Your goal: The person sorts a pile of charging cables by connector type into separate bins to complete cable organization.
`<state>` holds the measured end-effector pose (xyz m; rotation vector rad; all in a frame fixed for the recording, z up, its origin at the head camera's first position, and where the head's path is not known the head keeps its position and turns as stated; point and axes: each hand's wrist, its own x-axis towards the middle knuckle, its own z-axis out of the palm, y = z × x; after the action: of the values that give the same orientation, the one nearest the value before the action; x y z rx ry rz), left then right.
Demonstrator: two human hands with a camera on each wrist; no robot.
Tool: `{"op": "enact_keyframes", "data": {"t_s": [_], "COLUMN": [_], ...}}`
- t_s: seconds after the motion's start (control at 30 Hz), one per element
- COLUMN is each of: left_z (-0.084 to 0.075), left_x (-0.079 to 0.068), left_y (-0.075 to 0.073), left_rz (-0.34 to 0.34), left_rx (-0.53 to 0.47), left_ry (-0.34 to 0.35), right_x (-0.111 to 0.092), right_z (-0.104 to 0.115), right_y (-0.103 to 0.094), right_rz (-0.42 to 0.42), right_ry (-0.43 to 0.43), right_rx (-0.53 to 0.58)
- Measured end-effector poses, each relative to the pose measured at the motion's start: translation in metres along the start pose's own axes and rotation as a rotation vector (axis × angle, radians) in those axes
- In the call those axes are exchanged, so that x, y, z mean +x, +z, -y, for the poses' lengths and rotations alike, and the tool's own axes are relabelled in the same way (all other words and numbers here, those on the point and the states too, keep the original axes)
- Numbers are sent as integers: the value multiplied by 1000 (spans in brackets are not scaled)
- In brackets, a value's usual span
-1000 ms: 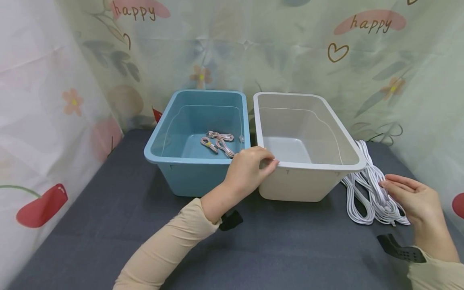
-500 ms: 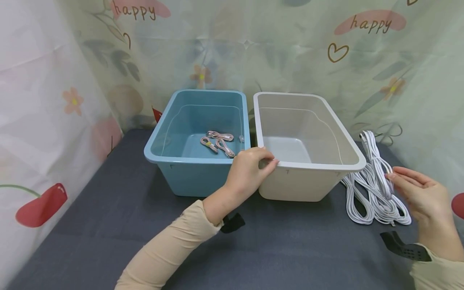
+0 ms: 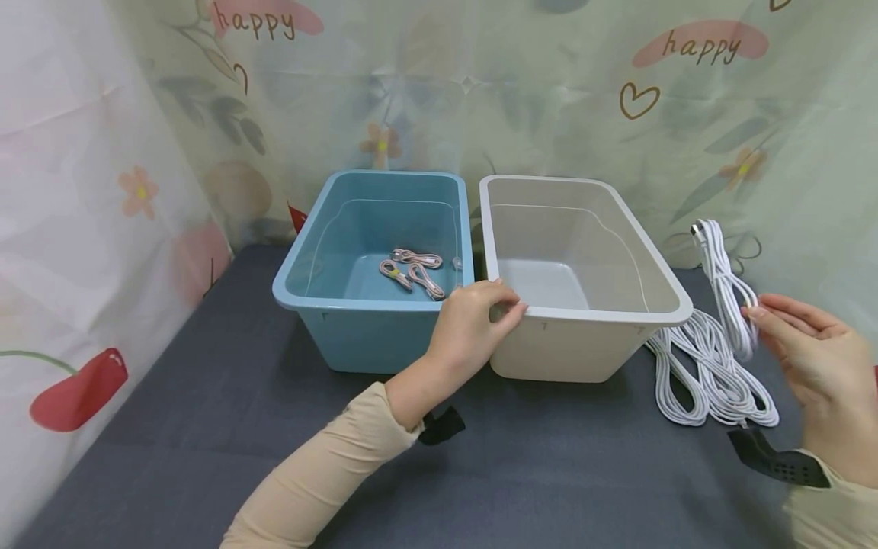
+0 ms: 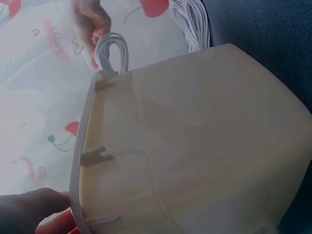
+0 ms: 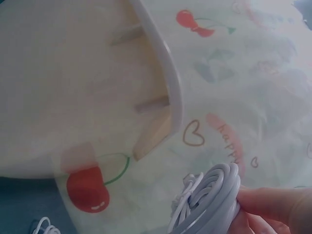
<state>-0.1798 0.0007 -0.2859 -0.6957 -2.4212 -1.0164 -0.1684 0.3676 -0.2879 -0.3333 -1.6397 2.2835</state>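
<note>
My right hand (image 3: 816, 351) pinches a coiled white cable (image 3: 725, 286), raised above the table on the right. The same bundle shows large in the right wrist view, between thumb and fingers. Below it, more white cable coils (image 3: 713, 374) lie on the table beside the beige bin (image 3: 583, 343), whose floor shows nothing on it. With thumb and fingers my left hand (image 3: 473, 320) grips that bin's front rim near its left corner. To the left stands a blue bin (image 3: 377, 335), and inside it lie several small pinkish cable bundles (image 3: 417, 271).
Both bins stand side by side on a dark grey tabletop (image 3: 521, 473). A patterned curtain (image 3: 549, 99) hangs close behind them, and pale cloth (image 3: 82, 229) closes off the left side. Black straps (image 3: 775, 457) sit at the wrists.
My right hand has lifted one white cable coil up off the pile, moving up and slightly right. The left hand stays on the beige bin's rim.
</note>
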Motion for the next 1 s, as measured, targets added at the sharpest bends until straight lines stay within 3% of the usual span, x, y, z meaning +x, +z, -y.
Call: {"op": "enact_keyframes", "data": {"t_s": [0.53,0.77,1.0], "left_z": [1,1,2], "left_x": [-2,-2,-2], "left_y": [2,3,3], "left_rz": [-27,-28,-31], "left_rx": [28,24,16], "left_ry": [35,37,37], "right_x": [3,4,8], "right_z": [23,35,41], "right_y": [28,51,74], "right_rz": [114,76,158], "right_ry": [-73,-51,-54], "right_rx": [108,50,109]}}
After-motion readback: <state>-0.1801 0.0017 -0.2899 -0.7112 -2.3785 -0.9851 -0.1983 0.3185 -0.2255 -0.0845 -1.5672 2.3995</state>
